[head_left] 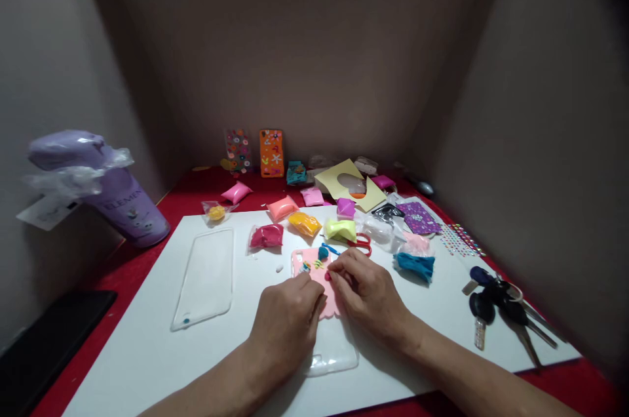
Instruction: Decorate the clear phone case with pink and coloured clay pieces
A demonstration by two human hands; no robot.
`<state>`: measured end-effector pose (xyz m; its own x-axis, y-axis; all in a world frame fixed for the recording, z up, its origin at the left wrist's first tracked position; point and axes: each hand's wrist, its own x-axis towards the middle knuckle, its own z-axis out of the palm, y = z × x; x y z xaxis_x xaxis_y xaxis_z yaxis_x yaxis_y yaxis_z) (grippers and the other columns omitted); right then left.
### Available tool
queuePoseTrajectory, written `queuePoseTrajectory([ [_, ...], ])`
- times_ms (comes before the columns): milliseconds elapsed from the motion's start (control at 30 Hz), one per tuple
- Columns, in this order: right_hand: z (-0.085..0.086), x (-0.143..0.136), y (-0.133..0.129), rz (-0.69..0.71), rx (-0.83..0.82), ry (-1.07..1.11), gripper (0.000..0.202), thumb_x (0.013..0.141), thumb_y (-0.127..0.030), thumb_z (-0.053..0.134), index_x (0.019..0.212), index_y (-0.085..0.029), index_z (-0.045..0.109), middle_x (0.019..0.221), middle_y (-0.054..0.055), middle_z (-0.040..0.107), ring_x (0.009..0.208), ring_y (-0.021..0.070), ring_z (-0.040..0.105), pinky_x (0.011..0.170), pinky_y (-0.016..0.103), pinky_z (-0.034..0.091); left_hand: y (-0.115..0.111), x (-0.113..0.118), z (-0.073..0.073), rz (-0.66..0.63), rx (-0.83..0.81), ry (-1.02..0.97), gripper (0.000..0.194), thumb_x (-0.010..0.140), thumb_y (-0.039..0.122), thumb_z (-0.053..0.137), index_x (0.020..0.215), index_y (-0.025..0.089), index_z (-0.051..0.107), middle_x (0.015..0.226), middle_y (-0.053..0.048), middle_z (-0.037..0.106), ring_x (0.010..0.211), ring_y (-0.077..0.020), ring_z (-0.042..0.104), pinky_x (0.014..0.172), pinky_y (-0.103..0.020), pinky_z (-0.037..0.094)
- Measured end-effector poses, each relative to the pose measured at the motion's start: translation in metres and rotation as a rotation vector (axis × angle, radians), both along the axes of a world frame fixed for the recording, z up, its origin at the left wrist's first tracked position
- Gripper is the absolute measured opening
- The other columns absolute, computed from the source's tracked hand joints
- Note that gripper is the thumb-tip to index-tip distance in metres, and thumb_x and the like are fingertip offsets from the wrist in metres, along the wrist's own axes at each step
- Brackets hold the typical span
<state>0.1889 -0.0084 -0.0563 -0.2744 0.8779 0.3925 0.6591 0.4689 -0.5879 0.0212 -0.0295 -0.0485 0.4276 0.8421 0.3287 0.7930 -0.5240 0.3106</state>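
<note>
A clear phone case [334, 364] lies on the white board, its upper part covered with pink clay [334, 305] that ends in a scalloped edge. On the pink layer sit a teal lump [323, 252], thin yellow strips [318, 264] and a small multicoloured piece [305, 267]. My right hand [368, 286] pinches a small dark pink clay piece [327, 277] at its fingertips, over the right side of the case. My left hand [289, 312] is closed with curled fingers against the left side of the case; whatever is in them is hidden.
Another clear phone case [205, 278] lies left. Behind are several clay packets, such as an orange one [304, 224], and red-handled scissors [363, 243]. Keys [496, 299] and a blue packet [415, 266] are right. A purple tumbler [130, 207] and black slab [59, 345] stand left.
</note>
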Motion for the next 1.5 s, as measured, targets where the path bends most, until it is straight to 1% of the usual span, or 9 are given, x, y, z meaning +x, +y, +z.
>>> queuePoseTrajectory([
  [400,-0.0015,0.0011,0.0003,0.024,0.018,-0.027,0.014,0.080,-0.011,0.048,0.080,-0.019,0.059,0.082,0.002,0.053,0.066,0.0147,0.051,0.059,0.025,0.038,-0.0009,-0.0013,-0.0022,-0.002,0.007,-0.008,0.016,0.081,0.013,0.050,0.066,0.017,0.053,0.065,0.001,0.056,0.055,-0.0122,0.048,0.050,-0.024,0.030],
  [533,-0.0015,0.0013,0.0005,0.017,0.011,-0.011,0.016,0.081,-0.012,0.047,0.084,-0.019,0.061,0.080,0.002,0.052,0.066,0.0148,0.051,0.059,0.025,0.039,-0.0003,-0.0013,-0.0026,0.000,0.012,-0.014,0.016,0.081,0.013,0.050,0.066,0.018,0.053,0.065,0.001,0.055,0.055,-0.0122,0.048,0.050,-0.024,0.030],
  [667,-0.0003,0.0017,-0.0002,0.032,0.002,-0.022,0.019,0.083,-0.015,0.047,0.090,-0.022,0.063,0.085,0.003,0.054,0.068,0.0150,0.052,0.060,0.025,0.040,-0.0003,-0.0008,-0.0021,-0.003,0.010,-0.024,0.016,0.081,0.013,0.050,0.066,0.018,0.053,0.065,0.001,0.056,0.055,-0.0122,0.048,0.050,-0.024,0.030],
  [767,0.0005,0.0018,-0.0011,0.037,0.006,-0.055,0.020,0.082,-0.015,0.046,0.090,-0.022,0.063,0.088,0.004,0.054,0.069,0.0156,0.053,0.060,0.026,0.040,-0.0003,-0.0011,-0.0016,-0.003,0.007,-0.025,0.016,0.081,0.012,0.050,0.066,0.018,0.053,0.065,0.001,0.056,0.056,-0.0122,0.049,0.051,-0.024,0.031],
  [967,0.0007,0.0010,-0.0011,0.018,0.016,-0.085,0.018,0.080,-0.012,0.046,0.088,-0.020,0.060,0.086,0.003,0.054,0.068,0.0151,0.052,0.059,0.025,0.039,0.0002,-0.0010,-0.0021,-0.007,0.007,-0.019,0.016,0.081,0.013,0.050,0.067,0.018,0.054,0.066,0.000,0.057,0.057,-0.0125,0.050,0.051,-0.024,0.032],
  [1067,0.0007,0.0004,-0.0011,0.012,0.020,-0.078,0.013,0.083,-0.016,0.047,0.086,-0.020,0.059,0.085,0.002,0.054,0.068,0.0148,0.052,0.059,0.025,0.039,0.0000,-0.0005,-0.0017,-0.004,-0.001,-0.015,0.016,0.082,0.013,0.050,0.067,0.018,0.054,0.066,0.000,0.057,0.057,-0.0126,0.050,0.051,-0.024,0.032],
  [1167,0.0006,0.0002,-0.0015,0.022,0.024,-0.077,0.012,0.085,-0.018,0.048,0.084,-0.020,0.060,0.085,0.002,0.053,0.069,0.0147,0.052,0.059,0.025,0.039,-0.0006,-0.0007,-0.0009,0.000,-0.006,-0.012,0.016,0.082,0.013,0.050,0.066,0.018,0.054,0.066,0.000,0.057,0.057,-0.0127,0.050,0.051,-0.024,0.031],
  [1500,0.0015,0.0004,-0.0018,0.026,0.025,-0.049,0.009,0.083,-0.015,0.050,0.083,-0.020,0.058,0.085,0.003,0.052,0.066,0.0139,0.051,0.057,0.024,0.039,-0.0011,-0.0005,0.0007,0.004,-0.023,-0.002,0.017,0.082,0.013,0.050,0.065,0.017,0.054,0.066,0.000,0.057,0.057,-0.0127,0.050,0.051,-0.024,0.032],
])
